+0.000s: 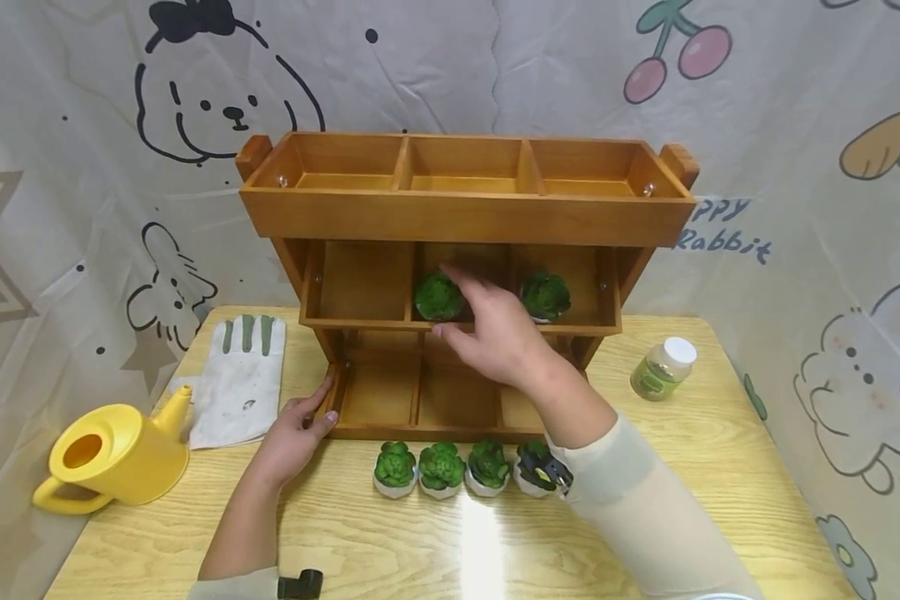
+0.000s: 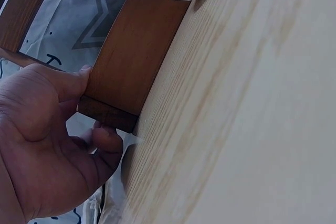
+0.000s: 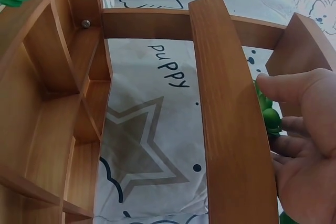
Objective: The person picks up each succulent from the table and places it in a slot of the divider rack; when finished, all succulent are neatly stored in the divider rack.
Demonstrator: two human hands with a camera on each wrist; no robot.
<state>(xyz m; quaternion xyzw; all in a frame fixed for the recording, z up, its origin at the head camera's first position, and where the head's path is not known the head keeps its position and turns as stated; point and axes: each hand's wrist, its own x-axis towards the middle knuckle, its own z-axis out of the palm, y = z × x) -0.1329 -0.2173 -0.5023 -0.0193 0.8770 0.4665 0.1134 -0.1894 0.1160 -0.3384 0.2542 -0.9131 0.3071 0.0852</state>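
A three-tier wooden rack (image 1: 472, 218) stands on the table, its trays split into compartments. My left hand (image 1: 296, 433) grips the left front corner of its bottom tray (image 2: 131, 51), thumb on the front board and fingers round the side. In the middle tier's centre compartment sits a potted succulent (image 1: 437, 297). Beside it is my right hand (image 1: 498, 337), fingers extended along the plant and thumb at the tray's front rim. The right wrist view shows the hand (image 3: 310, 140) partly behind a wooden board, the plant's leaves (image 3: 270, 119) near its fingertips. Another succulent (image 1: 546, 296) occupies the right compartment.
Several succulents in white pots (image 1: 441, 468) line up before the rack, the rightmost partly covered by the right wrist's camera. At left are a yellow watering can (image 1: 120, 454) and a white glove (image 1: 240, 383). A white-capped jar (image 1: 662, 369) stands at right.
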